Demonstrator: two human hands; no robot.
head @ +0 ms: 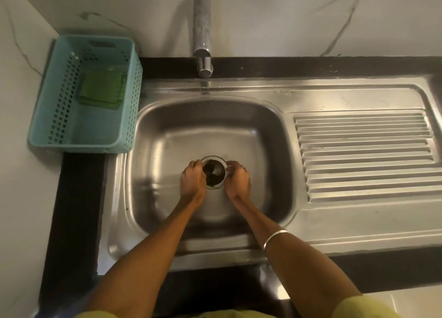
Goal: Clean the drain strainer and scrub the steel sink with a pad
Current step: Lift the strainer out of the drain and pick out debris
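Both your hands are down at the drain in the middle of the sink floor, so this looks like the strainer-lifting bit. Your left hand (193,177) has its fingers curled in a narrow grip on the left edge of the drain strainer (214,173), and your right hand (237,177) is curled at the ring on the right side, though I can't tell for sure whether it's actually pinching the rim or just bracing against it. The strainer itself is still sitting in the drain hole, dark gunk visible inside it. My guess at doing this well: get fingertips under the rim on both sides and lift straight up and level, not from one side, so the muck doesn't tip back down the drain. If it's stuck, a small twist should free it better than yanking. Keep it low over the steel sink (167,136) basin so any drips land there and not on the drainboard (363,155) to the right. The tap (202,30) is straight across at the far side, handy for rinsing. The green pad (101,89) is waiting in the teal basket (43,126) on the counter at far left, well apart from your hands, so that's a later reach.
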